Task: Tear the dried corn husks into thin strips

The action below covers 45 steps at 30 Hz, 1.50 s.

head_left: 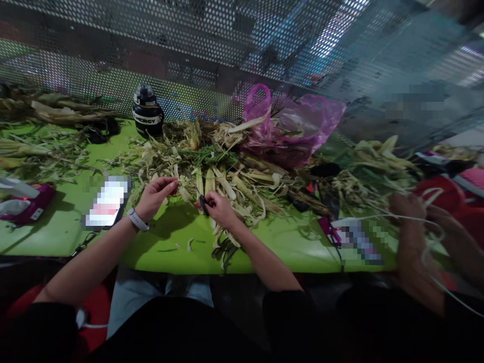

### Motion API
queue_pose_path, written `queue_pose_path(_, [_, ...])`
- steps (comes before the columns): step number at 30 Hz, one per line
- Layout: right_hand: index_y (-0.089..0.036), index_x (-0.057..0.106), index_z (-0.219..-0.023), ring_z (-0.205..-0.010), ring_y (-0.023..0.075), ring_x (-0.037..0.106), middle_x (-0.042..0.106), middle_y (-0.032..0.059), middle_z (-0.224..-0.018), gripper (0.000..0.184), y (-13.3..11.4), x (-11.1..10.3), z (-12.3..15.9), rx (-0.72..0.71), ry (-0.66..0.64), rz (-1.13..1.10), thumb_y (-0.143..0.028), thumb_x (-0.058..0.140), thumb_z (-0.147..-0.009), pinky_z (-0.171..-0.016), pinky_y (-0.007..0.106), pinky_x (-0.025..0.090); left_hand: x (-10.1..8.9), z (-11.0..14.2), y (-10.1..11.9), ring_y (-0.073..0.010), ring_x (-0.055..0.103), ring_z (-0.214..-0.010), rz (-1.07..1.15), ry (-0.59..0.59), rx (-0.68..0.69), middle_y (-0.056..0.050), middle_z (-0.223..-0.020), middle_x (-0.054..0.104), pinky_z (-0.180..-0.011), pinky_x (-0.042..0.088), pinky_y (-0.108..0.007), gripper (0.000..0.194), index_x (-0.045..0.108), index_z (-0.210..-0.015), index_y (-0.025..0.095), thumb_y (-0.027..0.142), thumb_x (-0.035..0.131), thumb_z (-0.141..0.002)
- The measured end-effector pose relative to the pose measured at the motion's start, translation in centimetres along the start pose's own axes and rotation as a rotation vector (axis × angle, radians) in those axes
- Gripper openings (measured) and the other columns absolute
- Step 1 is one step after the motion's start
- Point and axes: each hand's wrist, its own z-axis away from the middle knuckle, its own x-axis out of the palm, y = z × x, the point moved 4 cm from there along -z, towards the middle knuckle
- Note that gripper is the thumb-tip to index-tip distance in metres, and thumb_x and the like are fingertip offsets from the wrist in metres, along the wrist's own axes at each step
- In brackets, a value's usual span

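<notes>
My left hand [154, 195], with a pale watch on the wrist, is closed in a pinch above the near edge of a heap of dried corn husks [242, 182]. What its fingertips hold, if anything, is too small to make out. In my right hand [220, 207] are small scissors [204, 204] with dark handles, their thin blade pointing away from me, toward the husks. Yellowish strips lie just beyond that hand. Green stalk bits [212, 157] rest on the middle of the heap.
A black bottle [147, 113] and a pink plastic bag [291, 143] stand behind the heap on the green table [166, 252]. A lit phone [108, 201] lies left, a maroon box [34, 201] farther left. At right, a co-worker's hands [410, 207] are near a white cable.
</notes>
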Motion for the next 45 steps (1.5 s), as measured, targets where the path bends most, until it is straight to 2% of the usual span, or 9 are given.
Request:
queue_pose_path(5, [-0.020, 0.045, -0.071, -0.057, 0.0095, 0.044, 0.048, -0.0041, -0.063, 0.033, 0.5, -0.5, -0.7, 0.034, 0.065, -0.223, -0.046, 0.067, -0.072, -0.053, 0.023, 0.035, -0.2, -0.1, -0.2, -0.0125, 0.068, -0.083, 0.115, 0.008, -0.028, -0.003, -0.089, 0.073, -0.081, 0.052, -0.025, 0.036, 0.069, -0.103, 0.018, 0.028, 0.078, -0.071])
queue_pose_path(9, [-0.020, 0.047, -0.070, -0.057, 0.0091, 0.045, 0.047, -0.0041, -0.063, 0.036, 0.0, -0.8, -0.5, 0.063, 0.039, -0.305, -0.047, 0.070, -0.069, -0.054, 0.024, 0.037, -0.3, -0.3, -0.4, -0.0144, 0.068, -0.092, 0.182, 0.033, -0.044, -0.004, -0.092, 0.073, -0.086, 0.051, -0.025, 0.039, 0.067, -0.102, 0.017, 0.025, 0.081, -0.066])
queue_pose_path(12, [-0.020, 0.048, -0.072, -0.058, 0.0098, 0.048, 0.051, -0.0035, -0.064, 0.036, -0.8, -0.7, 0.1, 0.071, -0.040, -0.309, -0.049, 0.070, -0.069, -0.055, 0.024, 0.038, -0.4, -0.5, -0.3, -0.0138, 0.068, -0.096, 0.232, 0.058, -0.023, -0.003, -0.092, 0.073, -0.089, 0.050, -0.025, 0.038, 0.066, -0.099, 0.018, 0.024, 0.082, -0.065])
queue_pose_path(17, [-0.019, 0.049, -0.074, -0.062, 0.0121, 0.055, 0.057, -0.0019, -0.068, 0.040, -1.4, 1.0, 0.9, 0.103, -0.285, -0.329, -0.056, 0.066, -0.072, -0.060, 0.026, 0.043, -0.6, -0.5, 0.1, -0.0115, 0.067, -0.097, 0.301, 0.128, 0.026, 0.001, -0.086, 0.071, -0.090, 0.049, -0.022, 0.029, 0.066, -0.090, 0.019, 0.020, 0.081, -0.065])
queue_pose_path(20, [-0.019, 0.049, -0.076, -0.061, 0.0117, 0.054, 0.059, -0.0013, -0.066, 0.042, -1.3, 1.8, 1.0, 0.103, -0.347, -0.308, -0.058, 0.063, -0.075, -0.059, 0.025, 0.040, -0.6, -0.4, 0.1, -0.0120, 0.067, -0.096, 0.330, 0.161, 0.021, 0.001, -0.083, 0.071, -0.088, 0.050, -0.022, 0.029, 0.066, -0.088, 0.020, 0.018, 0.081, -0.063])
queue_pose_path(28, [-0.019, 0.050, -0.080, -0.051, 0.0094, 0.043, 0.061, 0.0009, -0.066, 0.051, -1.0, 2.0, 0.5, 0.127, -0.305, -0.399, -0.069, 0.057, -0.075, -0.048, 0.024, 0.029, 0.5, 0.0, -0.5, -0.0130, 0.066, -0.098, 0.289, 0.063, -0.064, 0.000, -0.084, 0.071, -0.078, 0.050, -0.019, 0.030, 0.065, -0.089, 0.019, 0.021, 0.082, -0.064])
queue_pose_path(34, [-0.019, 0.051, -0.082, -0.053, 0.0102, 0.047, 0.061, 0.0008, -0.065, 0.051, -0.8, 2.0, 0.3, 0.106, -0.268, -0.427, -0.070, 0.055, -0.076, -0.049, 0.024, 0.031, 1.3, 0.6, -0.2, -0.0113, 0.067, -0.081, 0.314, 0.049, -0.131, -0.002, -0.082, 0.073, -0.057, 0.048, -0.015, 0.033, 0.064, -0.087, 0.016, 0.020, 0.084, -0.061])
queue_pose_path(40, [-0.019, 0.049, -0.075, -0.055, 0.0112, 0.050, 0.057, -0.0013, -0.061, 0.053, -1.3, 1.8, 0.3, 0.096, -0.196, -0.405, -0.071, 0.059, -0.071, -0.053, 0.025, 0.037, 1.4, 0.8, -0.2, -0.0070, 0.064, -0.067, 0.313, 0.045, -0.148, -0.004, -0.086, 0.074, -0.051, 0.046, -0.012, 0.034, 0.064, -0.089, 0.015, 0.019, 0.084, -0.061])
queue_pose_path(45, [-0.020, 0.046, -0.070, -0.055, 0.0102, 0.049, 0.051, -0.0042, -0.060, 0.044, -1.3, 1.9, 0.4, 0.102, -0.104, -0.420, -0.059, 0.066, -0.071, -0.054, 0.025, 0.040, 1.4, 0.9, -0.2, -0.0089, 0.065, -0.071, 0.310, 0.051, -0.153, -0.003, -0.086, 0.073, -0.051, 0.047, -0.013, 0.032, 0.065, -0.088, 0.016, 0.019, 0.084, -0.061])
